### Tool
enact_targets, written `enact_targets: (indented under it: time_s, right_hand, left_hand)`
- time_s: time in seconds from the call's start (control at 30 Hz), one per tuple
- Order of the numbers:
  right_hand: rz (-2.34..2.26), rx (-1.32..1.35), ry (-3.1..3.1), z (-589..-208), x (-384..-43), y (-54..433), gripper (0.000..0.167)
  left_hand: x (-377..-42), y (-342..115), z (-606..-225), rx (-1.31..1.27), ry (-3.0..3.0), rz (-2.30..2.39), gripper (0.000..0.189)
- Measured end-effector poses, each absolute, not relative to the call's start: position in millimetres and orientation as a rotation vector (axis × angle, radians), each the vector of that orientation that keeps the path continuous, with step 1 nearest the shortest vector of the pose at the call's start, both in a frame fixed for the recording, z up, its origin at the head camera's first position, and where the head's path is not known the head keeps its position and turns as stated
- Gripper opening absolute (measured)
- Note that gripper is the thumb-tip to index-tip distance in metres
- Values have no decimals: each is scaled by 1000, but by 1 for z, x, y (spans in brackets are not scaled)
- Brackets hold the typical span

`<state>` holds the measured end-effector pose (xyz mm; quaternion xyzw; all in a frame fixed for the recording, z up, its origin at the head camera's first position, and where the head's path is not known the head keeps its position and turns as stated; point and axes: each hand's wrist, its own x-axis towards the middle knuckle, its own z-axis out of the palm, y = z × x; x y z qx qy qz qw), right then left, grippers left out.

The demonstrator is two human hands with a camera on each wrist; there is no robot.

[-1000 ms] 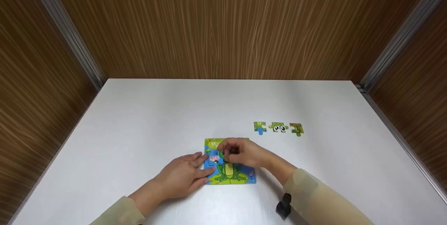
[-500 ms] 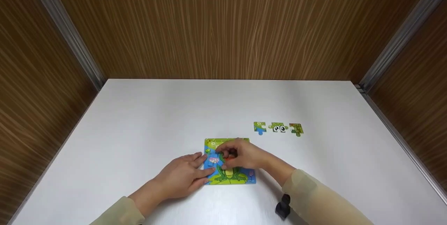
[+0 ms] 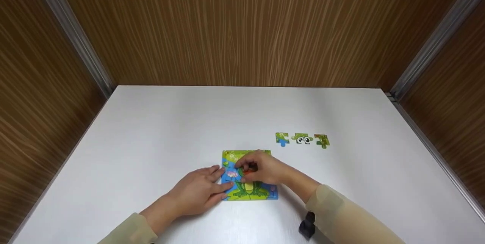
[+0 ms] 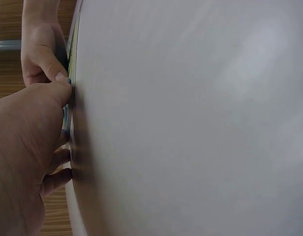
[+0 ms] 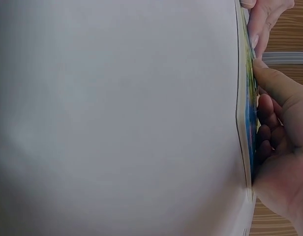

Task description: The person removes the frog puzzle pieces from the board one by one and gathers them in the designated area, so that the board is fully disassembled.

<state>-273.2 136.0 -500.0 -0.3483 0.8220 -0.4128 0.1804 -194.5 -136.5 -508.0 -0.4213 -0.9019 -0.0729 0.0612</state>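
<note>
A square frog jigsaw puzzle board (image 3: 261, 194) lies on the white table. At its left side sits a blue puzzle piece (image 3: 232, 174) with a pink flower on it. My right hand (image 3: 265, 168) is over the board, thumb and forefinger curled at the right part of this piece, pinching it. My left hand (image 3: 199, 191) rests at the board's left edge, its fingers spread and fairly straight, fingertips on the edge and the blue piece. In the right wrist view, the right hand (image 5: 284, 123) stays low over the board (image 5: 249, 113), partly hiding its face.
Three loose puzzle pieces lie in a row behind the board: a green and blue one (image 3: 282, 138), one with frog eyes (image 3: 302, 138) and a green-brown one (image 3: 322, 140). A black object (image 3: 307, 227) shows beside the right sleeve. Wood-grain panels (image 3: 242, 28) enclose the table.
The blue flower piece, tilted and raised a second ago, has settled flatter into the board's left side. The right thumb and forefinger shifted slightly left with it. The left hand has stayed put.
</note>
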Motion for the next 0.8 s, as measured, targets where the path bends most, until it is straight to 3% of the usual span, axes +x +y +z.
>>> enact_targets:
  time_s: [0.8]
  right_hand:
    - [-1177, -985, 2346, -501, -274, 144, 25]
  left_hand:
    - [-195, -136, -509, -1256, -2749, -220, 40]
